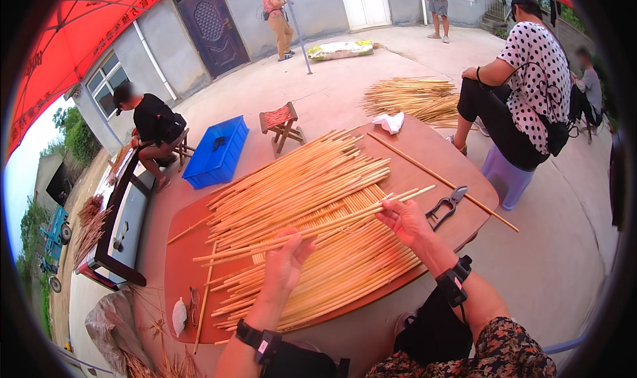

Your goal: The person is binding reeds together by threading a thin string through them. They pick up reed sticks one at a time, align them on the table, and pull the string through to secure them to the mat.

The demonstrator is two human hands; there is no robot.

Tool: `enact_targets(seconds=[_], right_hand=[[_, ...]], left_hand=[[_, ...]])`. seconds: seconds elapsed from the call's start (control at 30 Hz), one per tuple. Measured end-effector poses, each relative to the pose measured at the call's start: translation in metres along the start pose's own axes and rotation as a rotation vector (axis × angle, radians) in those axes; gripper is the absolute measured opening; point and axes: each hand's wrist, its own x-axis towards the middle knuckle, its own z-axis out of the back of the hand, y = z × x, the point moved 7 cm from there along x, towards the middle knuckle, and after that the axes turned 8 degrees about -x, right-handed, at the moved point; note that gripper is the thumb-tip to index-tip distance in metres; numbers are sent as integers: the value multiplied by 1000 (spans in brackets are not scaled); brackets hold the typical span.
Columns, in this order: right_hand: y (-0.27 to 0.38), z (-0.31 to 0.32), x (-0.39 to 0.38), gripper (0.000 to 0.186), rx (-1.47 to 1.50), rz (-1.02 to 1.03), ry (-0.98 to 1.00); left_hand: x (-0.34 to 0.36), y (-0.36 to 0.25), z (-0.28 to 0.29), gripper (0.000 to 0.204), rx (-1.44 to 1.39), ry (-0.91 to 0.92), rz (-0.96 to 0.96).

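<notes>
Several thin pale sticks stretch between my two hands, above a woven stick panel whose loose rods fan out to both sides. My left hand is closed round them left of the panel's middle. Farther right, my right hand pinches the same sticks close to their right ends. Beneath, the woven middle of the panel shows a tight crossed pattern, partly covered by the held sticks. The panel rests on a reddish-brown table. Pruning shears lie on it just beyond my right wrist.
One long stick crosses the table's right side, its end jutting over the edge. A crumpled white cloth lies at the far edge. Beyond are a blue crate, a small wooden stool and a stick pile. A person sits at right.
</notes>
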Motion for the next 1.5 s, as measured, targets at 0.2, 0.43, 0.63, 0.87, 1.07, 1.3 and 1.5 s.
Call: enact_targets(seconds=[0.2, 0.43, 0.63, 0.87, 1.07, 1.3, 1.5], right_hand=[[-2, 0, 2, 14, 24, -4, 22], [-3, -1, 2, 17, 9, -16, 3], [-5, 0, 3, 9, -11, 27, 2], [-4, 0, 2, 15, -4, -3, -7], [-9, 1, 4, 17, -3, -18, -2], [-7, -1, 2, 19, -11, -21, -28], [-3, -5, 2, 16, -29, 15, -23]], left_hand=[[0, 3, -3, 18, 26, -8, -8], [1, 4, -6, 18, 16, -22, -15], [0, 5, -8, 19, 19, -5, -13], [0, 4, -11, 19, 46, 12, -37], [0, 3, -7, 17, 39, 5, -58], [-1, 3, -11, 17, 60, -17, -49], [2, 2, -5, 20, 31, 13, -45]])
